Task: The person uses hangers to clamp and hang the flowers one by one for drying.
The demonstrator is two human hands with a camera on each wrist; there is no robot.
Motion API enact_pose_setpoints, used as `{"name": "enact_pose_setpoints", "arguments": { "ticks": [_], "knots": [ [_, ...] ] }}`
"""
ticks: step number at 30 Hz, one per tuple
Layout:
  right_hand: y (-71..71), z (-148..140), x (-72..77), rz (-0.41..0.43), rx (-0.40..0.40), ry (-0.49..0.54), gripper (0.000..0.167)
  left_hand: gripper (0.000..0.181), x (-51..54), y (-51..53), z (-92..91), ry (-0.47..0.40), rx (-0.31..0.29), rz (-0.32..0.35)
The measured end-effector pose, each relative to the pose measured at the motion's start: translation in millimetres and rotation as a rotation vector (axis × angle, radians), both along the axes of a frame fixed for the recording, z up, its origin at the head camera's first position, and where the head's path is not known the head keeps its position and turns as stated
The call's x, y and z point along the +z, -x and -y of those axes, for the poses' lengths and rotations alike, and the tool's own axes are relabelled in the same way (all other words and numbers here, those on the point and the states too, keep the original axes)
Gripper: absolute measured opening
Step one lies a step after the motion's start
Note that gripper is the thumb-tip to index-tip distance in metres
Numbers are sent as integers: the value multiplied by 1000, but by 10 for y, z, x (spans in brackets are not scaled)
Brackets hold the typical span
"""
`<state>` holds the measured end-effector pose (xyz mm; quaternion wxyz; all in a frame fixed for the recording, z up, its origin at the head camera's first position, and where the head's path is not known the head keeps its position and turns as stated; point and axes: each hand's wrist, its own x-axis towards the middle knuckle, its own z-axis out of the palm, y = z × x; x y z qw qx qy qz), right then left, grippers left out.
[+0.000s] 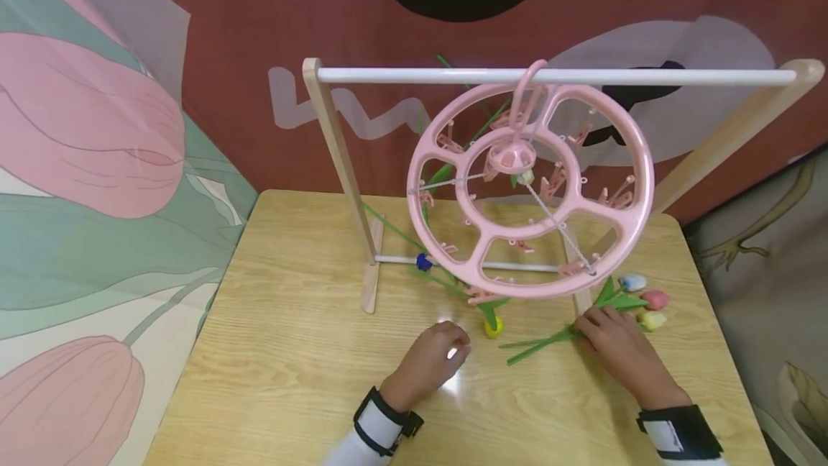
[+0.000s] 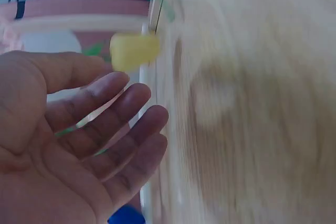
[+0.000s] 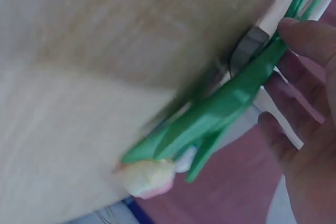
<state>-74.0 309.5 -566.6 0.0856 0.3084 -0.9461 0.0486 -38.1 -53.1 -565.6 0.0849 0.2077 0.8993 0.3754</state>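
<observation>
My right hand (image 1: 619, 351) pinches the green stems (image 1: 540, 347) of several artificial tulips lying on the table's right side. Their blue head (image 1: 632, 282), pink head (image 1: 655, 299) and pale yellow head (image 1: 652, 320) point right. In the right wrist view, the thumb lies against the stems beside a broad green leaf (image 3: 215, 114). My left hand (image 1: 430, 359) hovers over the table with relaxed fingers, holding nothing. A yellow tulip (image 1: 494, 327) hangs head down nearby, below a pink round clip hanger (image 1: 642, 164), and looks blurred in the left wrist view.
The hanger's hook hangs on the white top bar (image 1: 420, 76) of a wooden stand. Small pink clips (image 1: 553, 182) dangle beneath the ring. A blue flower (image 1: 423, 262) shows near the stand's lower bar (image 1: 520, 266). Printed cloth (image 1: 310, 13) stands behind the table.
</observation>
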Motion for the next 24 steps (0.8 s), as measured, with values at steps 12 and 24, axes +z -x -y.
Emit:
{"name": "enact_pose_setpoints", "arguments": {
  "ticks": [12, 24],
  "knots": [
    [-35, 159, 280, -93, 120, 28, 32, 42, 244, -157, -446, 228, -172, -568],
    [-148, 637, 448, -171, 217, 80, 28, 41, 307, -21, -573, 383, -56, -720]
  ]
}}
